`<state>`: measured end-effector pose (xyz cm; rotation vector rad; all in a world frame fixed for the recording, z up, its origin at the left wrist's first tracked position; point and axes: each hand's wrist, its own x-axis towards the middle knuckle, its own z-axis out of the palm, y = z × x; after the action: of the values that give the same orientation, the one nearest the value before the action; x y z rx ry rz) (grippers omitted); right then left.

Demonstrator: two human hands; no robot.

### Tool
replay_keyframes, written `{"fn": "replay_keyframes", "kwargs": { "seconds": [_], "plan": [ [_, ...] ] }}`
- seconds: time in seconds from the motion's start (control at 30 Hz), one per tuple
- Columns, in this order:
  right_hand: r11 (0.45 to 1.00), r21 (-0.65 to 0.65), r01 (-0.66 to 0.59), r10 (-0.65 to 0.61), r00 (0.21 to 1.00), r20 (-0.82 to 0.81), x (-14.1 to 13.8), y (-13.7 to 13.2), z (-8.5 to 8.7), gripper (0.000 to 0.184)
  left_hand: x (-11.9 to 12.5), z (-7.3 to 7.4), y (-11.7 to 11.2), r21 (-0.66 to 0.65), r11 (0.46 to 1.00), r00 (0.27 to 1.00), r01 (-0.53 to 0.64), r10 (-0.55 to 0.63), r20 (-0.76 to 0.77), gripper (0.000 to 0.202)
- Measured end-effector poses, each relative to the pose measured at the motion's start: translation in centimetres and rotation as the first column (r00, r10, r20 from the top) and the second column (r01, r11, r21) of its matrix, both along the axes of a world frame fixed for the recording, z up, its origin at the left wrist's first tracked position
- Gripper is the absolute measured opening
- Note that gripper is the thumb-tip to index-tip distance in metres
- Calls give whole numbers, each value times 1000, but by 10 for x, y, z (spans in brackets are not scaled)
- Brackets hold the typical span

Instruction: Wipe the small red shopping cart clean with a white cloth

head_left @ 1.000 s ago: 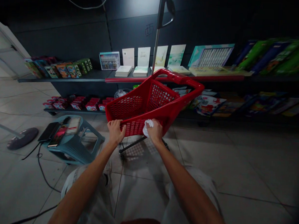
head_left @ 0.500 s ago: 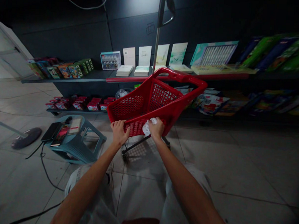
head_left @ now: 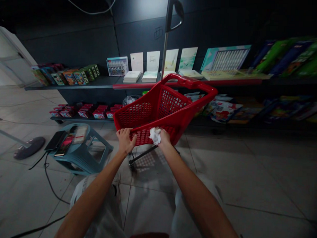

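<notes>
A red plastic shopping basket on wheels (head_left: 148,110) stands tilted on the tiled floor in front of me. My left hand (head_left: 125,140) is closed over its near rim. My right hand (head_left: 163,138) is closed on a crumpled white cloth (head_left: 155,135) and presses it against the same rim, a little to the right. The basket's tall metal handle pole (head_left: 165,39) rises behind it.
Dark shelves (head_left: 97,83) along the wall carry books, cards and boxed items. A teal plastic stool (head_left: 81,149) with phones on top stands at the left, beside a fan base (head_left: 29,146) and floor cables (head_left: 48,184). Open tiled floor lies to the right.
My right hand has turned slightly, bringing the white cloth further up over the rim. The view has shifted a little; my left hand keeps its hold.
</notes>
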<state>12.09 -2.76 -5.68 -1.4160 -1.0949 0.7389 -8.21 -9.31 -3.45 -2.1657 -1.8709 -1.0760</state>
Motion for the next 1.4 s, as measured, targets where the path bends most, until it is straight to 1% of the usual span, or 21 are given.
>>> {"fn": "replay_keyframes", "kwargs": {
  "seconds": [0.03, 0.07, 0.13, 0.2, 0.23, 0.3, 0.37, 0.43, 0.5, 0.6, 0.63, 0.7, 0.77, 0.87, 0.97, 1.07, 1.17, 1.23, 1.27, 1.33, 1.4],
  "plan": [
    [1000, 1, 16, -16, 999, 27, 1, -3, 1, 13, 0, 0, 1, 4, 1000, 1000, -8, 8, 3, 28],
    [999, 9, 33, -34, 995, 96, 3, -6, 2, 13, 0, -1, 2, 9, 1000, 1000, -18, 18, 9, 26],
    [998, 40, 42, -52, 948, 315, 5, -15, 7, 14, -2, -1, 6, 16, 999, 999, -43, 43, 23, 24],
    [998, 57, 1, -33, 834, 551, 5, -24, 14, 13, -5, -1, 12, 16, 997, 997, -76, 75, 23, 28],
    [998, 56, -41, -5, 769, 639, 4, -28, 19, 14, -8, -1, 14, 14, 996, 996, -94, 93, 16, 30],
    [986, 54, -157, 67, 672, 737, 1, -35, 29, 15, -11, -2, 19, 8, 992, 992, -124, 124, -3, 29],
    [957, 76, -281, 116, 606, 787, 1, -38, 40, 19, -13, -3, 22, 18, 988, 988, -153, 153, -11, 27],
    [932, 140, -334, 97, 603, 792, 8, -36, 51, 25, -14, -3, 23, 49, 980, 981, -193, 194, -6, 25],
    [927, 241, -287, 6, 656, 755, 27, -28, 60, 27, -14, -3, 23, 70, 972, 975, -223, 223, 0, 24],
    [919, 387, -72, -214, 734, 644, 69, -8, 69, 26, -16, -3, 24, 58, 976, 978, -209, 210, -8, 25],
    [908, 420, 2, -282, 744, 606, 84, -2, 71, 26, -18, -3, 25, 51, 978, 979, -200, 201, -12, 26],
    [883, 458, 101, -368, 754, 544, 109, 7, 74, 26, -22, -3, 27, 45, 980, 980, -196, 197, -17, 28],
    [869, 473, 147, -404, 763, 505, 125, 11, 75, 26, -27, -3, 30, 39, 980, 980, -197, 197, -17, 28],
    [856, 484, 182, -426, 779, 461, 133, 12, 73, 27, -33, -3, 35, 2, 977, 977, -215, 215, 17, 30],
    [828, 501, 252, -476, 789, 388, 128, 12, 67, 29, -39, -2, 38, -45, 969, 965, -241, 245, 97, 33],
    [800, 517, 304, -506, 806, 309, 121, 19, 58, 29, -42, -2, 40, -72, 969, 957, -236, 245, 155, 36],
    [781, 483, 395, -527, 832, 171, 120, 34, 48, 25, -41, -3, 38, -68, 965, 953, -253, 261, 154, 39],
    [772, 378, 511, -545, 838, -21, 126, 47, 41, 25, -37, -4, 36, -64, 952, 938, -300, 307, 160, 46],
    [770, 305, 561, -552, 825, -123, 130, 53, 37, 27, -34, -4, 34, -74, 939, 923, -336, 344, 174, 54],
    [773, 182, 608, -559, 788, -258, 142, 63, 30, 31, -30, -3, 31, -135, 905, 883, -403, 424, 203, 72],
    [774, 145, 616, -566, 777, -275, 150, 67, 22, 37, -29, 0, 28, -226, 871, 856, -436, 479, 196, 79]
  ]
}}
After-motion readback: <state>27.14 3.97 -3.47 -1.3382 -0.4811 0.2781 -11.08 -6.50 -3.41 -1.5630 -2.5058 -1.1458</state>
